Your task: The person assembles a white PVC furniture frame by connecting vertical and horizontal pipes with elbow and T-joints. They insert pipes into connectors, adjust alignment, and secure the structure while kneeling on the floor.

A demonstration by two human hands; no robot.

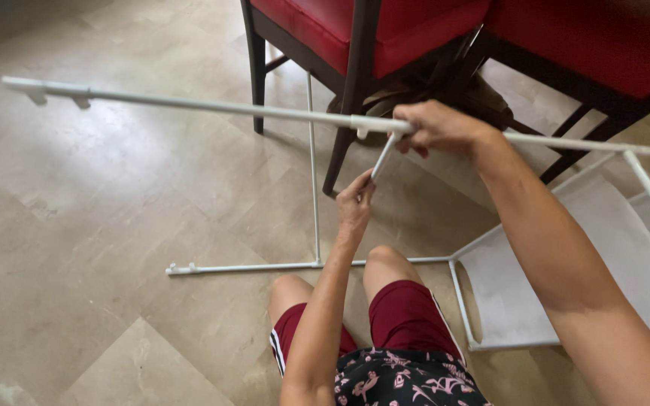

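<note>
The person is sitting on the tiled floor (92, 225) with knees drawn up, working on a rack of thin white tubes. The right hand (439, 128) is reaching across in front of the body, its fingers (415, 120) wrapped tight around a long white tube (212, 107) at the plastic joint (374, 124) near its middle. That tube is running almost level, left to right across the view, with small pegs hanging near its far left end.

The left hand (355, 201) is coming up from below, just under the right, with its fingers (361, 186) pinched closed on the lower end of a short white tube (383, 156). This short piece is slanting upward and to the right, its upper end touching the joint, right beside the right hand's grip. So the short tube's long axis is pointing from the left hand straight at the joint, and the left hand is the one steering it while the right is steadying the long tube.

Beyond the knees, a lower white bar (242, 267) is lying on the floor with an upright post (312, 173) rising from it. To the right, white fabric shelves (611, 248) are hanging in the frame. Dark chairs (355, 68) with red cushions are standing just behind the rack.
</note>
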